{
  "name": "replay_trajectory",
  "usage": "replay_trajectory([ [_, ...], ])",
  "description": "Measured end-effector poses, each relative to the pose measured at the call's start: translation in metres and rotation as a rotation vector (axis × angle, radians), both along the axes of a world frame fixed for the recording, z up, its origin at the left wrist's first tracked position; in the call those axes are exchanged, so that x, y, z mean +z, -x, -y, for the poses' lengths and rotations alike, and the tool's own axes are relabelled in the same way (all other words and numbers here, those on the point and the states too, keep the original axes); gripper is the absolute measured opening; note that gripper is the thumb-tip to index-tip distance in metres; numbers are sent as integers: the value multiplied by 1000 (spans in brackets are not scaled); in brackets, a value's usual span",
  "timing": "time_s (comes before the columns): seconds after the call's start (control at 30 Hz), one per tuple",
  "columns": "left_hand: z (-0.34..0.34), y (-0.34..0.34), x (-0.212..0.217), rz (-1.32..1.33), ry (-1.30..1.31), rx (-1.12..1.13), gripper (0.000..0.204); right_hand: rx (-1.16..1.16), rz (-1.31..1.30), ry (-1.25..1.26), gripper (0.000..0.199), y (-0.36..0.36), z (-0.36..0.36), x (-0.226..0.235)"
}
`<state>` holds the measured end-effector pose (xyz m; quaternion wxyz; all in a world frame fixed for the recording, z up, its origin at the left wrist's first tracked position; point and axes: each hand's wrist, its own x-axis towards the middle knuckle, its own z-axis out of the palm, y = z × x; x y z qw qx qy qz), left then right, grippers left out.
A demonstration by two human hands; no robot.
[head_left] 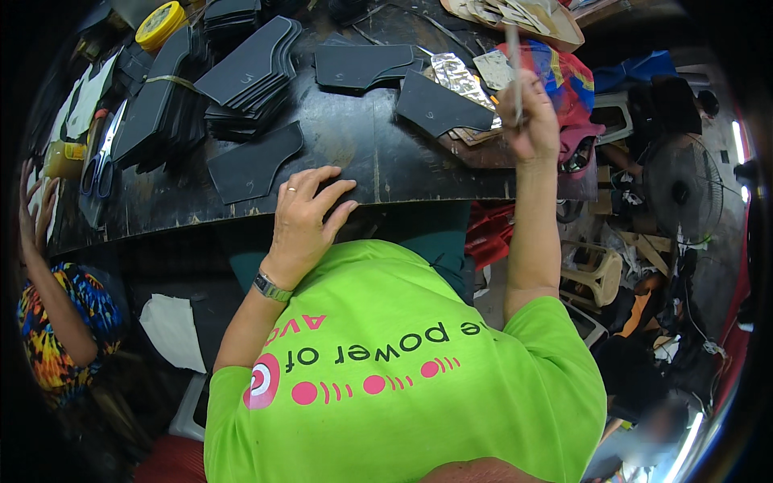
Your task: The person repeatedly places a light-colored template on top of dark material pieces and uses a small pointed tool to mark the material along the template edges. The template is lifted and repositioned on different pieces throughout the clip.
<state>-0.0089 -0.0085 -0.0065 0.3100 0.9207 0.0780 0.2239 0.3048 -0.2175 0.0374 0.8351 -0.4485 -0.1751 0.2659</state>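
Note:
My left hand (308, 211) rests at the near edge of the dark table (354, 165), fingers spread and holding nothing. Just beyond its fingertips lies a single flat black cut piece (256, 163) with a notched side. In my raised right hand (531, 117) is a thin pale stick (514, 68), upright and blurred, its kind unclear. Another black piece (443, 105) lies left of that hand, partly over crinkled silver foil (460, 76). Farther back sit more overlapping black pieces (362, 66). A fanned stack of black pieces (250, 72) stands at the back left.
A banded black stack (165, 101), blue-handled scissors (101, 161), a jar (64, 159) and a yellow tub (161, 24) occupy the left. A co-worker's hand (36, 213) touches the left edge. At right are a colourful bag (555, 80), a fan (683, 189) and a stool (592, 274).

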Motion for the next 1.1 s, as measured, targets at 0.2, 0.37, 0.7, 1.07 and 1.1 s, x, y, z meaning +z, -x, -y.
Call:
replay_trajectory([
  [0.2,-26,-37,18,136,81,-17,23,610,479,644,11,81,-26,-23],
  [0.37,-44,-91,21,183,-140,5,34,537,778,775,21,97,-35,-30],
  [0.7,-58,-146,-11,-28,-356,120,44,562,826,824,27,96,-31,-25],
  [1.07,-66,-141,4,80,-167,109,16,585,885,879,27,96,-32,-22],
  [1.1,-64,-140,7,111,-187,116,15,580,898,857,27,96,-32,-23],
])
